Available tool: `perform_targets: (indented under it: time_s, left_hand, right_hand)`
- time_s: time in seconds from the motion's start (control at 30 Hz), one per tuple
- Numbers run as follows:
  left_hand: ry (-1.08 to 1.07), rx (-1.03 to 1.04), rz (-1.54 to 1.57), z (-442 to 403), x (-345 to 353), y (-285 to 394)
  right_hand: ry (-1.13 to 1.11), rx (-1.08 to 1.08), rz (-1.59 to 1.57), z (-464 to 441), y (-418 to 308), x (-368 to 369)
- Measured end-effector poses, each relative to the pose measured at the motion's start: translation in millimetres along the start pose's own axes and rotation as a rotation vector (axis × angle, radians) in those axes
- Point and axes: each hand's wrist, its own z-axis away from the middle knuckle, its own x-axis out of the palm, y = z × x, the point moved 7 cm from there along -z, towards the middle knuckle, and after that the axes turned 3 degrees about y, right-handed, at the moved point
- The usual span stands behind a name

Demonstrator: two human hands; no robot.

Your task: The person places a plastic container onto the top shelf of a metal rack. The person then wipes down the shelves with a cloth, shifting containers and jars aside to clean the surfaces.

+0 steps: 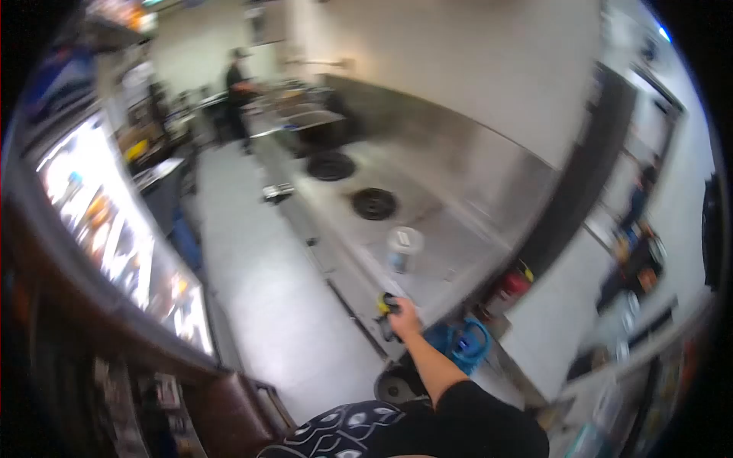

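Observation:
My right hand (406, 320) reaches out at the front edge of the steel counter (450, 248). Its fingers are closed around a small black and yellow object (388, 305), too blurred for its kind to be certain. Just beyond the hand, a clear tub with a white lid (405, 243) stands on the counter. Two round black burners (374, 204) are set into the steel top farther along. My left hand is out of view.
A lit display fridge (122, 237) lines the left side of the aisle floor (259, 298). Another person (238, 95) stands at the far end. A blue container (469, 343) and a red fire extinguisher (513, 284) are near the counter's right end.

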Motion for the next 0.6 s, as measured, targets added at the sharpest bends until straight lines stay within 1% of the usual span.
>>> perform_targets:
  time_s: [0.03, 0.1, 0.17, 0.3, 0.33, 0.37, 0.4, 0.43, 0.5, 0.57, 0.6]
  left_hand:
    - [-0.007, -0.011, -0.048, -5, -12, -13]
    - [-0.046, -0.024, -0.119, -10, -29, -30]
    - [-0.088, -0.029, -0.140, -10, -34, -39]
    - [-0.156, 0.009, -0.128, -7, -30, -44]
    - [-0.136, 0.009, -0.162, -14, -22, -54]
    - [-0.178, 0.019, -0.134, -13, -20, -53]
    - [-0.190, 0.024, -0.115, -16, -17, -66]
    - [-0.208, 0.052, -0.069, -28, 4, -77]
    - [-0.282, 0.115, 0.070, -65, 49, -122]
    - [-0.424, 0.149, 0.250, -95, 106, -171]
    - [-0.384, 0.100, 0.166, -74, 78, -150]
  right_hand:
    - [0.003, -0.010, 0.024, -1, -3, -2]
    - [0.081, -0.153, 0.091, -3, -1, -3]
    - [0.037, -0.053, 0.099, -3, -4, -5]
    - [0.020, -0.108, 0.118, -4, 1, -2]
    - [0.027, -0.117, 0.116, -5, 0, -2]
    - [0.032, -0.128, 0.116, -6, 0, -3]
    - [0.026, -0.125, 0.103, -6, 0, -2]
    - [0.025, -0.115, 0.123, -7, 0, -4]
    - [-0.001, -0.103, 0.147, -6, 1, -1]
    - [0.028, 0.043, -0.066, -3, 30, 9]
    - [-0.075, 0.029, 0.076, -6, 25, 8]
